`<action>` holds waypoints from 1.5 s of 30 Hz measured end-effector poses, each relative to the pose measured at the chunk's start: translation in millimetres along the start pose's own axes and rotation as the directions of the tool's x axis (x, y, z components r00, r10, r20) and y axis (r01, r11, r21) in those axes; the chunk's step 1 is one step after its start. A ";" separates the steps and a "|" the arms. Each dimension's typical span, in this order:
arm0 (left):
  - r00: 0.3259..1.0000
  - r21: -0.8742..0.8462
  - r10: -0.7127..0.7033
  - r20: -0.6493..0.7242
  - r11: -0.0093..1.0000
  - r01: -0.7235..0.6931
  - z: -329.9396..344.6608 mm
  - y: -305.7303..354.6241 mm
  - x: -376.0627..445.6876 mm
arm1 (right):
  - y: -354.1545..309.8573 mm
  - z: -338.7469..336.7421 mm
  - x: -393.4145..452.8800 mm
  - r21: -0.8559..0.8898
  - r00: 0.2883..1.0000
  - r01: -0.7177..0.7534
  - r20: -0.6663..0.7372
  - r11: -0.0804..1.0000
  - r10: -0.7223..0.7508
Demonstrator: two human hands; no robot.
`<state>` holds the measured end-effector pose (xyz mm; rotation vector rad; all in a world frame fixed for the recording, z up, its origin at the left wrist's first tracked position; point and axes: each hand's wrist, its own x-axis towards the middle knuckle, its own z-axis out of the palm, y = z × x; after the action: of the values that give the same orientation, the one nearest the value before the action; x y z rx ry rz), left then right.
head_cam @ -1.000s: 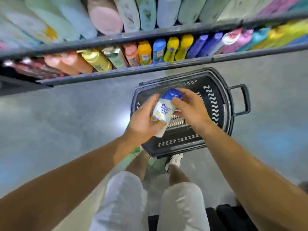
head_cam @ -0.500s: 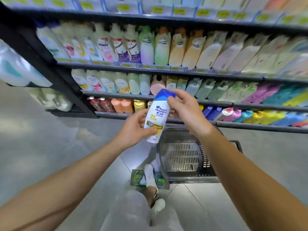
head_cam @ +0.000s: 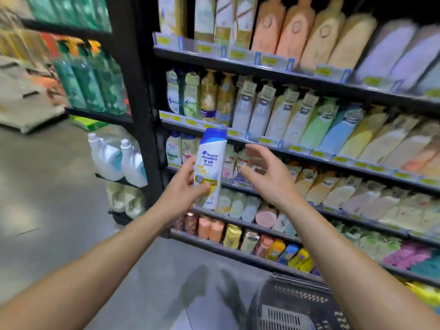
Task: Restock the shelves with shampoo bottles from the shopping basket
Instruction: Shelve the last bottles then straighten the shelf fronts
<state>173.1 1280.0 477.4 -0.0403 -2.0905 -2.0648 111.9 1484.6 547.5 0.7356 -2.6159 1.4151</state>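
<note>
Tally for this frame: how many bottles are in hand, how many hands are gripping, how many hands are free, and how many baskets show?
Bottles in hand: 1, the white shampoo bottle
Hands gripping: 1, the left hand
Hands free: 1, the right hand
Baskets: 1, the black basket
Total: 4

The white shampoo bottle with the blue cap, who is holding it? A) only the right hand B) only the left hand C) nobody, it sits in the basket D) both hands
B: the left hand grips the shampoo bottle, while the right hand hovers open beside it.
</note>
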 end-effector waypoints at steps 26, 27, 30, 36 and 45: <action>0.753 0.488 0.617 -0.230 0.742 -0.459 -202.8 235.9 257.2 | -171.0 3.2 315.6 -0.843 0.847 0.108 -0.201 0.528 -0.493; 0.735 0.492 0.635 -0.236 0.731 -0.474 -201.8 243.8 269.7 | -172.6 -2.4 328.5 -0.850 0.837 0.105 -0.205 0.517 -0.508; 0.684 0.497 0.675 -0.277 0.710 -0.499 -201.5 267.5 305.3 | -179.7 -17.6 367.2 -0.875 0.807 0.091 -0.215 0.476 -0.549; 0.581 0.556 0.754 -0.306 0.637 -0.534 -199.9 317.0 361.6 | -190.1 -34.4 435.9 -0.905 0.766 0.047 -0.238 0.422 -0.597; 0.427 0.642 0.843 -0.328 0.530 -0.554 -197.7 376.4 432.1 | -180.0 -27.0 479.2 -0.941 0.737 0.048 -0.193 0.335 -0.647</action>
<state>-164.8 1039.4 919.4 -0.1566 -1.6048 -0.8541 -234.7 1244.8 839.2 0.5471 -2.0128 -0.0952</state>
